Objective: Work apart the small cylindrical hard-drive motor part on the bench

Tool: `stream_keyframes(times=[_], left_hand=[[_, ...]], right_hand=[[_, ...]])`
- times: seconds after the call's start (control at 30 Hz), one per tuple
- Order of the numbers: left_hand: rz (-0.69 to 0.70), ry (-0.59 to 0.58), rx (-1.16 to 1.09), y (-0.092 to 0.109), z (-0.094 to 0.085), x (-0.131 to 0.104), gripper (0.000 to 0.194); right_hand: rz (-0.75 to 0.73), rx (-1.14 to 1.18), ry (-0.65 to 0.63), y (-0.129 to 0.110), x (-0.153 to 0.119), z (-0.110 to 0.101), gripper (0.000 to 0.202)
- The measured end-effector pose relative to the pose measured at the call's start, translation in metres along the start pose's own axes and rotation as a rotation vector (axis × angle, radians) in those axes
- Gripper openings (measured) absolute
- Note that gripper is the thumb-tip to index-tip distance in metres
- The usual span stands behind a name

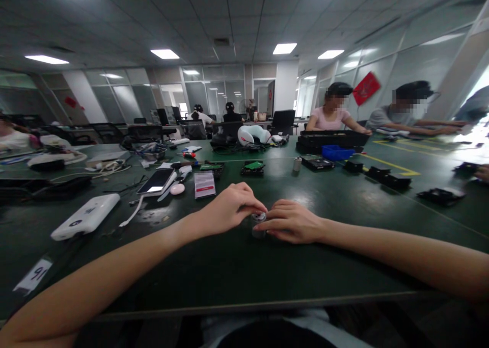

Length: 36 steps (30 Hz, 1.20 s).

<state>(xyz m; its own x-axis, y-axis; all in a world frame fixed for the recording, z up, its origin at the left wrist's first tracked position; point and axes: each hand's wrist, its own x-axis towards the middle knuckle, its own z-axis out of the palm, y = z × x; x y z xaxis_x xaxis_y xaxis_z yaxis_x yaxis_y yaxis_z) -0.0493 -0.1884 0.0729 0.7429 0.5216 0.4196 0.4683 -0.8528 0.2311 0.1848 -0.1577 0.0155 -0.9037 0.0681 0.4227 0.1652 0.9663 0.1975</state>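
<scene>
Nearest the camera, the person's lap is cut off by the lower frame, below the edge of the green bench (pixel 229 282). On that bench, between the two hands, a small clear container (pixel 259 233) stands upright, long axis vertical, top facing the ceiling; its right side is hidden and the dark marks on top are too small to read. The right hand (pixel 292 222) has its fingers curled around the side, grasping it. The left hand (pixel 232 205) touches the top rim with fingers nearly closed; whether they grip, I cannot tell. Beyond lie a printed card (pixel 205 181), a green circuit board (pixel 252 167) and an upright little cylinder (pixel 297 164).
</scene>
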Motion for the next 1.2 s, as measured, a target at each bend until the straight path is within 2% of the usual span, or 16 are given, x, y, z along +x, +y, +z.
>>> stream_keyframes(times=[0.4, 0.57, 0.67, 0.8, 1.0, 1.2], left_hand=[[0.022, 0.000, -0.013, 0.001, -0.001, 0.000, 0.021], [-0.003, -0.013, -0.018, -0.007, 0.002, 0.000, 0.024], [-0.006, 0.001, -0.040, -0.011, 0.004, 0.000, 0.023], [-0.007, 0.049, -0.055, -0.006, 0.004, -0.001, 0.023], [0.072, -0.026, -0.032, -0.002, 0.006, -0.002, 0.026], [0.056, 0.032, -0.019, -0.005, 0.003, -0.003, 0.024]], right_hand=[[0.034, 0.051, -0.025, -0.001, -0.001, -0.002, 0.037], [0.020, 0.023, -0.014, -0.001, -0.002, -0.004, 0.038], [0.015, 0.005, -0.007, -0.001, -0.002, -0.003, 0.037], [0.022, -0.002, -0.002, -0.001, -0.001, -0.002, 0.037], [0.019, -0.001, -0.006, -0.001, -0.002, -0.001, 0.037], [0.014, -0.005, -0.012, -0.001, -0.002, 0.000, 0.038]])
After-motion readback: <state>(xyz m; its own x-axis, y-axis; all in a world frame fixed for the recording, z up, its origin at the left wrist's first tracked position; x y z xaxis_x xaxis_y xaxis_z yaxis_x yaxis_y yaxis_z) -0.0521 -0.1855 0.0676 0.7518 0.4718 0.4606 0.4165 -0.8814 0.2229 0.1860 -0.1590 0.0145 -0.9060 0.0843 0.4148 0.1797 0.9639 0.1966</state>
